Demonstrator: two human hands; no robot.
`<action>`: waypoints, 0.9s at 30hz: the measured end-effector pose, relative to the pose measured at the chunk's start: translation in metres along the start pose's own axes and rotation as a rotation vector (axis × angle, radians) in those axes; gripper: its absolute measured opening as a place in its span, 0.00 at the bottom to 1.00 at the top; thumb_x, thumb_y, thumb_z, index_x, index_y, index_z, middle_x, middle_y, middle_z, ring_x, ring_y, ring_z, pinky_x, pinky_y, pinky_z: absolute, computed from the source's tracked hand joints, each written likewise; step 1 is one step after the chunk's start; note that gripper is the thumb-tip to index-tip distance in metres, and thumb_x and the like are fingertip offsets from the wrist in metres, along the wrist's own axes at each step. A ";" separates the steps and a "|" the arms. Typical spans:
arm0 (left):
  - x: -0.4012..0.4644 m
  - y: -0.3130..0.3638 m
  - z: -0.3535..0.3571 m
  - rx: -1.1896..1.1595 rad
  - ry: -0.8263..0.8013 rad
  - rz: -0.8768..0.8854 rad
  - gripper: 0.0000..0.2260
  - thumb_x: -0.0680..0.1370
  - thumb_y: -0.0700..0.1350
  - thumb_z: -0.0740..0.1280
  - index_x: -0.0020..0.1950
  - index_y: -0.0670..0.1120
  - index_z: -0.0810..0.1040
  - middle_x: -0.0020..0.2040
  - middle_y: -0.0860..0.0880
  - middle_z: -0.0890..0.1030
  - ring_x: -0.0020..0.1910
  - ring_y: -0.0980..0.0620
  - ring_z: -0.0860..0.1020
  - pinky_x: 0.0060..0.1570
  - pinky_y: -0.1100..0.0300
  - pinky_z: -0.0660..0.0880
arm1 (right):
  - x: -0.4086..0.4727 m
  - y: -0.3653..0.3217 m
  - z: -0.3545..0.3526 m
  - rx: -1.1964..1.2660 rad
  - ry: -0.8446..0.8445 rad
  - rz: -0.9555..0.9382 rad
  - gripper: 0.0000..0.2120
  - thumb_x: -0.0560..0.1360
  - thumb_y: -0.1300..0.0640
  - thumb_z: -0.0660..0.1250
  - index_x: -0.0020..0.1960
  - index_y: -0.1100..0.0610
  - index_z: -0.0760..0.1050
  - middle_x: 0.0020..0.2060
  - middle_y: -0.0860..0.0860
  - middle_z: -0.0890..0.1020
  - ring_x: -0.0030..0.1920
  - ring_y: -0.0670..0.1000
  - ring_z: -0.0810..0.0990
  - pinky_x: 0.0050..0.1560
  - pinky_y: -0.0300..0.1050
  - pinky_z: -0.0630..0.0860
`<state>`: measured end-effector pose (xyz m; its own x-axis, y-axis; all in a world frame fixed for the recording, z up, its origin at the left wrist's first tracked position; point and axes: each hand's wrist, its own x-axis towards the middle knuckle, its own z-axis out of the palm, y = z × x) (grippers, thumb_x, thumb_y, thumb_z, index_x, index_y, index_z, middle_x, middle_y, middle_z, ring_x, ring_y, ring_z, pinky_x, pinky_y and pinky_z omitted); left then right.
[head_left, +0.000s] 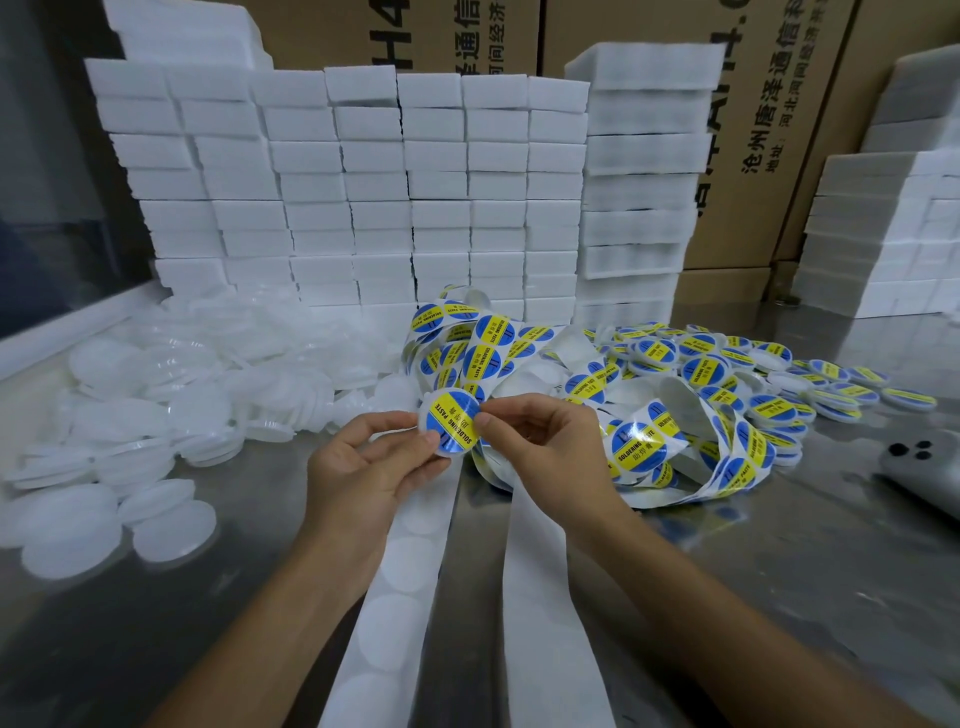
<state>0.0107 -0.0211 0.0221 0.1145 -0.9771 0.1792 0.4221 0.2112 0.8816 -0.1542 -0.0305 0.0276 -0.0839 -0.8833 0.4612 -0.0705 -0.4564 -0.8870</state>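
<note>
Wall of white foam blocks (363, 182) stands beyond both hands. Big heap of blank white lids (156, 389) sits left of your L hand (374, 467), so most of the work looks still to do. A smaller heap of labelled lids (753, 374), beyond your R hand (545, 441) to its right, looks done. Tangled sticker strip (649, 431) lies just right of R hand. Spent backing tape (400, 571) runs under your wrists.

Between the hands is one lid (445, 453) with a blue-yellow "Soldering Paste" sticker (451, 421) on it. L fingers curl round its rim. R thumb & forefinger pinch its right edge, prob. smoothing.
</note>
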 end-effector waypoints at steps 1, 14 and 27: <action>0.000 0.000 0.000 0.017 -0.011 0.017 0.14 0.61 0.40 0.76 0.44 0.42 0.80 0.42 0.38 0.85 0.41 0.43 0.85 0.40 0.57 0.81 | 0.000 0.001 0.000 -0.027 0.010 -0.015 0.08 0.72 0.62 0.75 0.41 0.49 0.84 0.38 0.48 0.87 0.43 0.53 0.86 0.50 0.47 0.83; -0.003 0.000 0.007 -0.059 -0.099 -0.016 0.16 0.64 0.38 0.73 0.51 0.40 0.81 0.46 0.38 0.85 0.44 0.44 0.85 0.41 0.58 0.81 | -0.001 0.011 -0.002 -0.256 -0.003 -0.141 0.12 0.72 0.51 0.75 0.54 0.51 0.82 0.38 0.47 0.83 0.36 0.46 0.80 0.37 0.40 0.77; -0.013 -0.003 0.017 -0.010 -0.229 -0.064 0.13 0.63 0.40 0.73 0.45 0.50 0.87 0.36 0.43 0.84 0.35 0.49 0.84 0.36 0.61 0.80 | -0.004 0.015 0.003 -0.287 -0.043 -0.184 0.06 0.75 0.63 0.69 0.39 0.61 0.79 0.29 0.53 0.79 0.29 0.52 0.76 0.31 0.52 0.75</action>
<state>-0.0068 -0.0091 0.0247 -0.1195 -0.9684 0.2189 0.4309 0.1481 0.8902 -0.1518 -0.0338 0.0121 -0.0024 -0.7956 0.6058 -0.3579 -0.5650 -0.7434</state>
